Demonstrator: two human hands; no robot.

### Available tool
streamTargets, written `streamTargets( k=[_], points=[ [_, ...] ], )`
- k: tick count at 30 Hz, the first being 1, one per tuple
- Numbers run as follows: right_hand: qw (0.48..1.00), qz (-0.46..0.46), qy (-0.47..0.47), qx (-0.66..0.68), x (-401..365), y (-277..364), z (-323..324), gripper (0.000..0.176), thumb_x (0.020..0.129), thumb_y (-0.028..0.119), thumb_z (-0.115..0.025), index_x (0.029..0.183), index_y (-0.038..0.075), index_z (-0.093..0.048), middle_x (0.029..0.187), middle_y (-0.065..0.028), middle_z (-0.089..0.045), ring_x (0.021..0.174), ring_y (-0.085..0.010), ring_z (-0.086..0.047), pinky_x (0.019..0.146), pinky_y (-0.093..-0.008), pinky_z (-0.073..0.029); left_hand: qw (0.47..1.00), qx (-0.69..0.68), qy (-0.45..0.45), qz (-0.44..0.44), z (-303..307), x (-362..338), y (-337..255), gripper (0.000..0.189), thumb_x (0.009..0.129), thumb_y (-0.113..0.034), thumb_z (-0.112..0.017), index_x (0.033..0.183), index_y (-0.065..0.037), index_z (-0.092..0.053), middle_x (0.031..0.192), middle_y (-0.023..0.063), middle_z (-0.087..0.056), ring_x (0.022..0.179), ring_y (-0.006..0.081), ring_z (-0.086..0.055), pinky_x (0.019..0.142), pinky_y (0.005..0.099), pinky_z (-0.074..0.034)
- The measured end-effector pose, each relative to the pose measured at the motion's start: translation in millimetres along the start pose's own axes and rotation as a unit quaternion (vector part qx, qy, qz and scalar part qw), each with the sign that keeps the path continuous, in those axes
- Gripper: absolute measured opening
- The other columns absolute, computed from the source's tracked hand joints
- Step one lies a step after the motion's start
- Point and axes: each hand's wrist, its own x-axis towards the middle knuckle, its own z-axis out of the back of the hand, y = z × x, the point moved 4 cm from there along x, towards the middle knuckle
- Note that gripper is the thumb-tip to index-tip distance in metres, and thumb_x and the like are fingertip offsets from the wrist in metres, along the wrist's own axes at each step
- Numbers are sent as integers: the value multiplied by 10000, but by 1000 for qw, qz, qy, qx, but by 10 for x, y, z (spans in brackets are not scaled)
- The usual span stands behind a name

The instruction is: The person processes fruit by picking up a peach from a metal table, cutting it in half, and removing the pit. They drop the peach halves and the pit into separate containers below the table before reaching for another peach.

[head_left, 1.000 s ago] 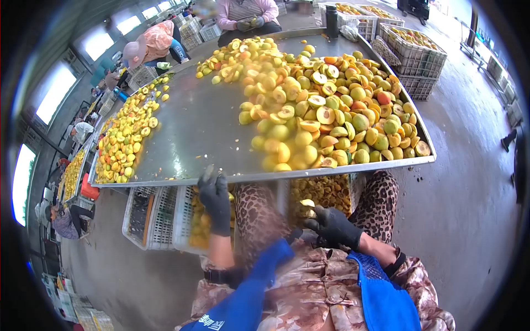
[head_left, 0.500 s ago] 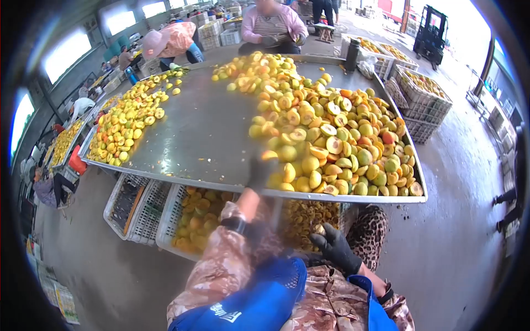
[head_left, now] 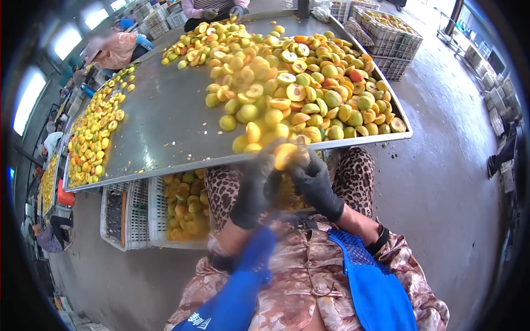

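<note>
In front of my body, at the table's near edge, my two dark-gloved hands are close together. My left hand (head_left: pixel 255 187), smeared by motion, grips a yellow peach half (head_left: pixel 284 156) at its fingertips. My right hand (head_left: pixel 317 185) is closed just to the right of that fruit. A small brownish thing (head_left: pixel 302 153) shows at its fingertips, too blurred to name. Just beyond the hands, a big heap of halved yellow and green peaches (head_left: pixel 331 99) covers the right part of the metal table (head_left: pixel 165 121).
A second peach heap (head_left: pixel 91 146) lies along the table's left side. Below the table stand a white crate of peaches (head_left: pixel 157 212) and another white crate (head_left: pixel 137 212). Co-workers sit across the table and at the left. Stacked fruit crates (head_left: pixel 389 47) stand at the right.
My left hand has drawn back from the heap's edge, and a peach half now shows in it. My right hand has come up beside it. The view has tilted down and shifted right.
</note>
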Motion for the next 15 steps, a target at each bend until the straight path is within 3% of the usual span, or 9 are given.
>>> streamTargets(
  k=[1, 3, 4, 7, 8, 11, 12, 15],
  points=[
    [998, 31, -14, -46, 17, 46, 89, 290, 918, 194, -719, 1130, 24, -618, 800, -134, -677, 746, -248, -679, 692, -392, -549, 998, -47, -12, 38, -83, 10, -19, 460, 1104, -290, -458, 1424, 35, -520, 1352, 116, -625, 1249, 183, -591, 1046, 314, -488],
    [946, 176, -15, -273, 38, 173, 150, 267, 933, 178, -701, 1125, 27, -593, 786, -181, -685, 721, -348, -708, 655, -443, -552, 982, -170, 8, 85, -115, 69, 63, 441, 1106, -291, -453, 1379, 42, -553, 1293, 113, -658, 1199, 168, -621, 1032, 309, -498],
    [942, 155, -18, -297, 4, 222, 169, 251, 952, 177, -677, 1125, 34, -565, 831, -237, -691, 746, -455, -690, 631, -516, -535, 969, -217, -46, 111, -172, 46, 54, 426, 1111, -302, -438, 1317, 38, -590, 1230, 111, -684, 1128, 175, -657, 997, 308, -527],
    [987, 67, 2, -146, -77, 366, 287, 341, 946, 217, -692, 1202, 32, -565, 845, -248, -698, 774, -447, -700, 663, -516, -537, 987, -140, -70, 29, -258, 55, -47, 348, 1064, -217, -476, 1290, 20, -596, 1196, 155, -683, 1090, 221, -661, 959, 324, -528],
    [985, 111, 17, -132, -134, 350, 272, 423, 954, 270, -688, 1268, 21, -552, 850, -265, -695, 803, -458, -697, 685, -520, -532, 981, -165, -96, 46, -233, 82, 29, 379, 1076, -285, -460, 1276, 7, -594, 1155, 148, -685, 1038, 224, -672, 925, 332, -547],
    [975, 27, 125, -180, -270, 5, 169, 469, 970, 298, -670, 1313, 9, -531, 857, -274, -692, 819, -466, -691, 699, -530, -526, 946, -285, -108, 112, -211, 86, 152, 433, 1118, -377, -410, 1252, -10, -598, 1098, 134, -687, 986, 219, -686, 889, 340, -583],
    [975, -20, 131, -176, -273, 43, 154, 451, 974, 324, -664, 1266, 5, -537, 873, -281, -690, 824, -483, -679, 696, -546, -515, 949, -276, -111, 108, -203, 79, 179, 438, 1117, -389, -411, 1239, -11, -598, 1088, 134, -686, 974, 219, -686, 878, 343, -585],
    [980, 20, 96, -176, -245, 69, 133, 422, 970, 331, -673, 1216, 12, -545, 877, -286, -686, 828, -495, -668, 696, -554, -508, 953, -256, -131, 97, -170, 96, 222, 455, 1114, -417, -415, 1214, -13, -598, 1062, 131, -684, 941, 216, -686, 849, 347, -589]
  ],
)
